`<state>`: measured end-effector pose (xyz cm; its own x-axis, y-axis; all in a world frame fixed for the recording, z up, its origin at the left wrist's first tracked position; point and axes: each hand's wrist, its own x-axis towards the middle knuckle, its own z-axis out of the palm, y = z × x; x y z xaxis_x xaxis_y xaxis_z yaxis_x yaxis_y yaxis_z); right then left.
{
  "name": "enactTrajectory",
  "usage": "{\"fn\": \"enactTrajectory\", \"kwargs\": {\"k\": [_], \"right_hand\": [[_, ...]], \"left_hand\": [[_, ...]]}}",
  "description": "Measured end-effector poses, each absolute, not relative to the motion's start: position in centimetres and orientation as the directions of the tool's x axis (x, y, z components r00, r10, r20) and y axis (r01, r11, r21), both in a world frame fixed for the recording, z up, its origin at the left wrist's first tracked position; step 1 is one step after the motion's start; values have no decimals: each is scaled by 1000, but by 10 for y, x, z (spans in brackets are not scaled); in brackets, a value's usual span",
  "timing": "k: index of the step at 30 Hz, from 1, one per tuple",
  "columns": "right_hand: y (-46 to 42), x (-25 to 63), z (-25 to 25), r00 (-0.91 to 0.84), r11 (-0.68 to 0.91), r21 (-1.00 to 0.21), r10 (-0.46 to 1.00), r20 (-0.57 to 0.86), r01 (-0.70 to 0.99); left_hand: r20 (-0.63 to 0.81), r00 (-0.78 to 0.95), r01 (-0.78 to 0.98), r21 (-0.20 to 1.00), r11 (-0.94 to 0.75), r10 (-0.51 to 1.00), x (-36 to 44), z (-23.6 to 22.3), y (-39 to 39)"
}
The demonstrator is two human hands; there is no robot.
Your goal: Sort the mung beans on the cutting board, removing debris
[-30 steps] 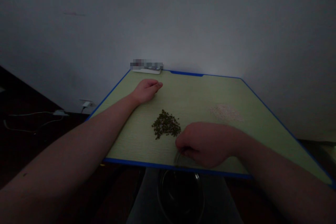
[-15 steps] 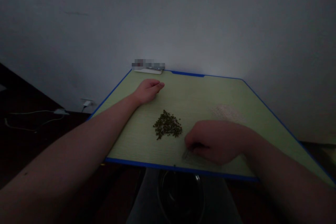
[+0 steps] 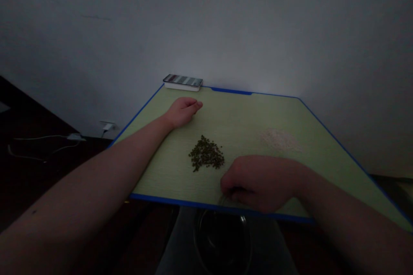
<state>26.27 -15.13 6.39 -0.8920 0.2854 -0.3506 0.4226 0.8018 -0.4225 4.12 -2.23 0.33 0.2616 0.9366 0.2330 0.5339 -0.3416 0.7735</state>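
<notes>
My left hand [image 3: 184,111] rests on the light green tabletop, fingers curled in and thumb laid along them; nothing shows in it. My right hand [image 3: 260,182] is closed in a pinch close to the near edge. A thin, faintly shiny thing [image 3: 222,200] sticks out below its fingertips, too dark and blurred to name. Left of that hand lies a loose heap of small dark green beans or seeds [image 3: 206,153]. Beyond its wrist is a flat spread of pale grains [image 3: 280,139], like rice. Below the table edge, between my legs, is a round, dark, shiny-rimmed bowl [image 3: 222,242].
The tabletop [image 3: 238,116] has a blue rim. A phone [image 3: 183,80] lies on a white box [image 3: 182,87] at its far left corner, by the grey wall [image 3: 258,30]. On the left, a plug [image 3: 107,127] and white cables [image 3: 75,137] are near the floor.
My right hand has moved slightly left and toward me, bringing the thin thing to the table's near edge. My left hand and both heaps look the same.
</notes>
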Motion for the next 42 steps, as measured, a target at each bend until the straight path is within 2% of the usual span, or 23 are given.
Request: {"fn": "enactTrajectory", "kwargs": {"k": [7, 14, 17, 22, 30, 42], "right_hand": [[-144, 270, 68, -870, 775, -413, 357, -340, 479], [-148, 266, 66, -872, 747, -484, 266, -412, 456], [-150, 265, 66, -882, 776, -461, 251, -399, 430], [-148, 268, 70, -892, 821, -372, 332, -308, 434], [-134, 283, 77, -882, 750, -463, 412, -231, 472], [-121, 292, 70, -836, 719, -428, 493, -241, 548]], "left_hand": [[234, 268, 535, 770, -346, 935, 42, 3, -22], [234, 270, 536, 769, -347, 934, 42, 4, -22], [245, 276, 539, 761, -360, 930, 42, 4, -22], [230, 268, 540, 768, -344, 936, 41, 3, -21], [235, 272, 537, 768, -350, 933, 41, 2, -21], [258, 285, 540, 753, -377, 923, 41, 3, -21]]}}
